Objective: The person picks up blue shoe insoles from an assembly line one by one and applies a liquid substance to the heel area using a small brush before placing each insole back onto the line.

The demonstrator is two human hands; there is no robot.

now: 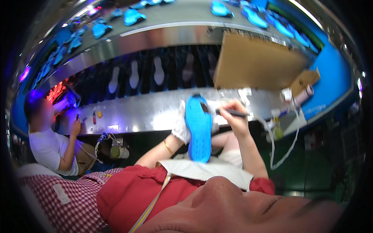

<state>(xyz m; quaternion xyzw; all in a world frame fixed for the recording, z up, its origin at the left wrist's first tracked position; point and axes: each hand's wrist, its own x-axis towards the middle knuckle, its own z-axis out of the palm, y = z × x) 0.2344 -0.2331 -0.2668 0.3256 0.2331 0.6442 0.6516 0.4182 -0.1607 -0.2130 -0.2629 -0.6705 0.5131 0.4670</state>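
My left hand (182, 130), in a white glove, is closed on a bright blue shoe sole (200, 132). The sole stands nearly upright in front of me, its broad face toward me and its dark tip at the top. Bare, my right hand (236, 116) pinches the dark handle of a brush (237, 113). The brush's dark head lies at the upper right part of the sole; whether it touches the surface I cannot tell. Some of the gloved fingers are hidden behind the sole.
A metal ledge (151, 112) runs across in front of me. Beyond it, pale sole shapes (158, 71) lie in a dark line, with blue soles (254, 17) on an upper belt. A brown cardboard sheet (260, 64) leans at right, near tubing (295, 143). Another person (54, 143) works at left.
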